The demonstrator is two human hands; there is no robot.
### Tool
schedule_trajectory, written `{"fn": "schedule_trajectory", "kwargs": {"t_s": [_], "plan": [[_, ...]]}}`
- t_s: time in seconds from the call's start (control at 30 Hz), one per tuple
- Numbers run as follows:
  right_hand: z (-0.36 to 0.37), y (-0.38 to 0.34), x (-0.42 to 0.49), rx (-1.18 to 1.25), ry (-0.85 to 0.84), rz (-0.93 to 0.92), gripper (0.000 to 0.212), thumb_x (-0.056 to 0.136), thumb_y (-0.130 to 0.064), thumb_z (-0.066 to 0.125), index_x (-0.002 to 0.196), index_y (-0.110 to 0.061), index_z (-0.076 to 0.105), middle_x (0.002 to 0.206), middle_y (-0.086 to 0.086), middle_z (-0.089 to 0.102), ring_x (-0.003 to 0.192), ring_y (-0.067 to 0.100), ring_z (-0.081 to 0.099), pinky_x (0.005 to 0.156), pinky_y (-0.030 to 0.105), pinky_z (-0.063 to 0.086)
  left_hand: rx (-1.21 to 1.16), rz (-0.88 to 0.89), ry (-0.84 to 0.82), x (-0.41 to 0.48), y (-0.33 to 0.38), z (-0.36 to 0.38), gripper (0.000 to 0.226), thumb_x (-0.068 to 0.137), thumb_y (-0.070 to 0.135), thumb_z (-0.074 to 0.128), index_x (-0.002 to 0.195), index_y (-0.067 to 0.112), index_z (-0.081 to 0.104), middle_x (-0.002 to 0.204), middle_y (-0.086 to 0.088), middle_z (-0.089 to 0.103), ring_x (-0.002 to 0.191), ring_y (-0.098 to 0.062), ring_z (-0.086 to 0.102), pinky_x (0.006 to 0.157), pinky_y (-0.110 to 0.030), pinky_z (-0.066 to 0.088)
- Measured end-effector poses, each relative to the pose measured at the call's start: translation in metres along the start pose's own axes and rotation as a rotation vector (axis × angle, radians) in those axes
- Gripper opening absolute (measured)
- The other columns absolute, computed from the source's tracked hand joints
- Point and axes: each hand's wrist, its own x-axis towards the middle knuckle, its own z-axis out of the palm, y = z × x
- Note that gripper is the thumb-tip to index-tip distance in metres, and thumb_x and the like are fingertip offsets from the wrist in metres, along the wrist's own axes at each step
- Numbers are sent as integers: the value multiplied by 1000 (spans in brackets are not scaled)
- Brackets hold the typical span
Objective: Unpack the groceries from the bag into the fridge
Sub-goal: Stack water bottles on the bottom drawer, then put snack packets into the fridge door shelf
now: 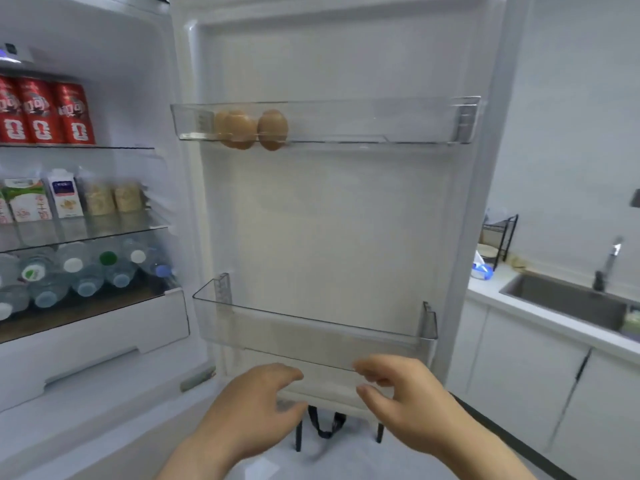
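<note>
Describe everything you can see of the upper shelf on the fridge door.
The upper shelf is a long, shallow tray of clear plastic, sitting level across the inside of the white fridge door and fixed to it at both ends. What look like three brown eggs sit grouped at its left end, and the rest looks bare. No hand touches it.
</note>
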Motion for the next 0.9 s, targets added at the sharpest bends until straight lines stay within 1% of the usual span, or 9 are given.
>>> {"fn": "schedule_trajectory", "kwargs": {"t_s": [0.13, 0.27, 0.33, 0.43, 0.53, 0.6, 0.67, 0.8, 0.9], "plan": [[-15, 25, -34, -37, 70, 175, 31, 93, -39, 59, 123, -30, 64, 106, -28, 60, 101, -7, 57, 91, 15, 48, -30, 79, -83, 10, 14, 18, 52, 90, 53, 53, 140, 40, 46, 146, 26, 40, 136, 4, 34, 105, -12, 25], [-28, 37, -69, -102, 102, 316, 38, 94, -42, 56, 131, -33, 57, 118, -24, 58, 105, -6, 53, 96, 17, 45, -49, 211, -138, 22, 45, 35, 51, 90, 52, 54, 139, 38, 48, 143, 26, 44, 132, 4, 39, 103, -11, 29], [-35, 42, -91, -134, 122, 402, 40, 95, -43, 54, 134, -35, 53, 127, -24, 56, 110, -7, 48, 99, 16, 41, -71, 266, -176, 26, 60, 45, 51, 90, 52, 55, 139, 38, 49, 143, 25, 46, 131, 4, 41, 104, -14, 31], [-44, 48, -129, -173, 172, 517, 41, 95, -42, 54, 135, -35, 52, 134, -25, 52, 126, -5, 45, 106, 17, 35, -101, 351, -229, 29, 83, 60, 52, 89, 52, 56, 139, 39, 48, 142, 27, 45, 131, 5, 40, 105, -15, 33], [-54, 49, -169, -229, 224, 638, 44, 95, -44, 53, 138, -36, 49, 139, -25, 49, 130, -4, 42, 107, 14, 31, -114, 466, -264, 29, 112, 72, 53, 89, 52, 56, 140, 40, 47, 142, 29, 44, 132, 6, 38, 107, -14, 31], [-61, 45, -196, -255, 246, 720, 48, 95, -45, 53, 141, -37, 44, 142, -24, 46, 133, -3, 39, 111, 19, 32, -110, 552, -287, 28, 133, 80, 54, 90, 52, 55, 141, 38, 45, 142, 27, 44, 131, 6, 39, 106, -13, 30], [-66, 40, -224, -289, 261, 800, 50, 95, -46, 52, 143, -37, 41, 145, -23, 43, 135, -1, 37, 113, 21, 31, -104, 628, -321, 26, 154, 88, 55, 91, 52, 53, 142, 38, 43, 144, 25, 43, 133, 4, 38, 107, -16, 30], [-76, 30, -282, -356, 324, 957, 51, 96, -46, 51, 145, -37, 39, 148, -22, 40, 138, 0, 33, 112, 19, 27, -105, 780, -365, 18, 205, 107, 56, 92, 53, 52, 145, 37, 40, 147, 24, 41, 136, 3, 34, 111, -19, 30], [-81, 22, -326, -349, 387, 1084, 50, 97, -43, 51, 145, -37, 38, 147, -24, 39, 137, -1, 33, 109, 18, 28, -105, 890, -398, 8, 244, 123, 56, 92, 53, 51, 145, 37, 40, 147, 23, 41, 136, 2, 34, 110, -18, 28]]}}
